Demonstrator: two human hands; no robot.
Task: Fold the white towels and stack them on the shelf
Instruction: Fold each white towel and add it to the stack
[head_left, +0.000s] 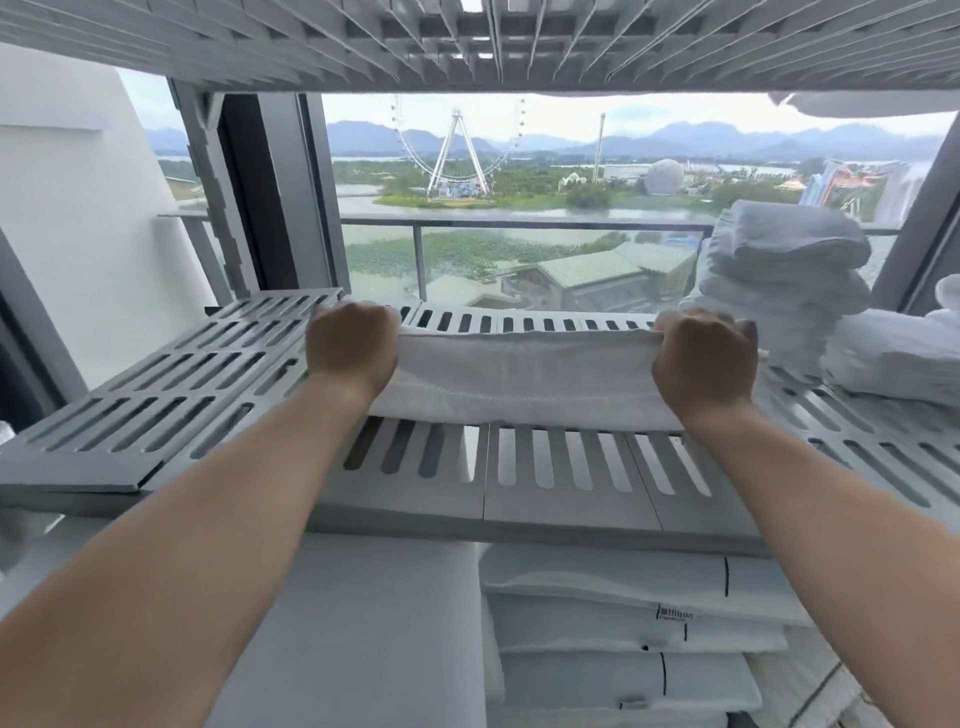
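1. The folded white towel (524, 376) lies on the slatted shelf (156, 410), stretched between the hands.
2. Left hand (352, 345) and right hand (704, 364) each clench one end.
3. Its long axis runs left to right.

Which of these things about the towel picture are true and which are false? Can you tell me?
1. Both hands hold one white towel. True: the left hand grips one end and the right hand the other.
2. The towel lies on the floor. False: it rests on the slatted grey shelf.
3. A stack of folded towels sits on the shelf to the right. True.
4. The shelf below is bare. False: folded white linens are stacked under it.
5. A Ferris wheel shows through the window. True.
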